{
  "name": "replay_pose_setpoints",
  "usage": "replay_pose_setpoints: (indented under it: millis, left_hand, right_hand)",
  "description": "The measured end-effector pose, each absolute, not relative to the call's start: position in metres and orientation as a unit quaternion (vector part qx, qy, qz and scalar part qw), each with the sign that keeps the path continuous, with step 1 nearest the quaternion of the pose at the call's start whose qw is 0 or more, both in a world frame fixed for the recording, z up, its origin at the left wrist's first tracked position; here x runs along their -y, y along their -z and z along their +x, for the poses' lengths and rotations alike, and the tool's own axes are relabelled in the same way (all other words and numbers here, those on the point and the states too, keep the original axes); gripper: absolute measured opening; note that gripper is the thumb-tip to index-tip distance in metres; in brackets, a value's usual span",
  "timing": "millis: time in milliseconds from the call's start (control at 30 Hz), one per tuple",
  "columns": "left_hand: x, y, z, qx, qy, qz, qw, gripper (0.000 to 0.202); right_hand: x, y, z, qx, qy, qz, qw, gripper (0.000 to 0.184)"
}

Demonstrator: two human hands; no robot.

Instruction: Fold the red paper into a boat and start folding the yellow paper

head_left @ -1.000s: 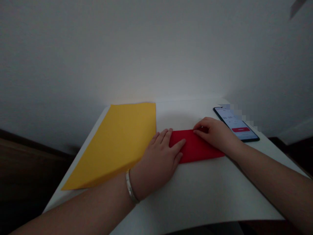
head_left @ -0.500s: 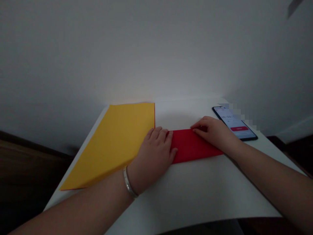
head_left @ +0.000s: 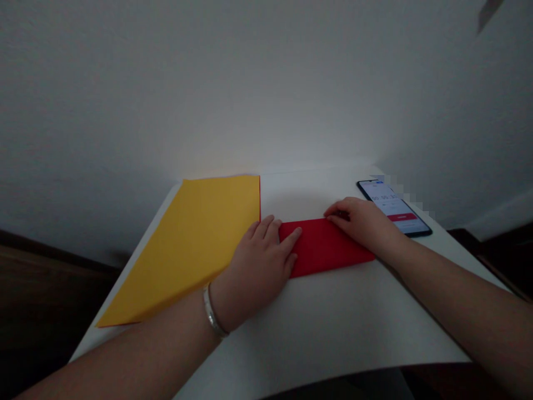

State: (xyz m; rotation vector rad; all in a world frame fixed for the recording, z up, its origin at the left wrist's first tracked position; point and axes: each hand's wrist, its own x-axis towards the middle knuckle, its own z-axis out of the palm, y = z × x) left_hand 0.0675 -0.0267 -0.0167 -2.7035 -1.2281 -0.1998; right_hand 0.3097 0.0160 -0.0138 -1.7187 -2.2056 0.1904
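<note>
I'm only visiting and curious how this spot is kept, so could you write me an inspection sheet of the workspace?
Surface: white table.
Things in use: red paper lying flat; yellow paper to its left, red showing along its right edge.
Clutter: phone on the right, screen up and lit.
Hands: left hand palm down over the red paper's left part; right hand at its far edge, thumb and fingertip close together, grip unclear; bracelet on the left wrist.
Cables: nothing seen.
Surroundings: pale wall behind the table; dark areas at both sides.

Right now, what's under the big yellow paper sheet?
Under the big yellow paper sheet, a thin red edge shows along its right side; everything else beneath is covered.
</note>
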Motion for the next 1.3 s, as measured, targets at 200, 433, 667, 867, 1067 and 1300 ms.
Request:
replay_pose_setpoints:
  millis: [200, 433, 667, 867, 1067, 1300]
  left_hand:
    - [0.026, 0.017, 0.068, 0.409, 0.065, -0.907, 0.076, 0.049]
    - [0.027, 0.017, 0.068, 0.411, 0.058, -0.906, 0.081, 0.05]
    - [0.028, 0.017, 0.067, 0.408, 0.061, -0.908, 0.08, 0.05]
    - [0.027, 0.015, 0.067, 0.405, 0.068, -0.908, 0.084, 0.049]
    - [0.027, 0.013, 0.069, 0.401, 0.063, -0.91, 0.084, 0.049]
    - [0.023, 0.01, 0.065, 0.385, 0.031, -0.918, 0.091, 0.047]
  right_hand:
    - [-0.018, 0.013, 0.311, 0.771, -0.089, -0.611, 0.159, 0.019]
    - [-0.019, 0.013, 0.316, 0.739, -0.086, -0.648, 0.164, 0.016]
    - [-0.021, 0.013, 0.324, 0.733, -0.082, -0.654, 0.168, 0.015]
    - [-0.009, -0.001, 0.325, 0.718, -0.048, -0.636, 0.28, 0.02]
    - [0.02, -0.012, 0.302, 0.91, -0.132, -0.347, 0.183, 0.016]
    - [0.03, -0.005, 0.281, 0.957, -0.09, -0.251, 0.112, 0.025]
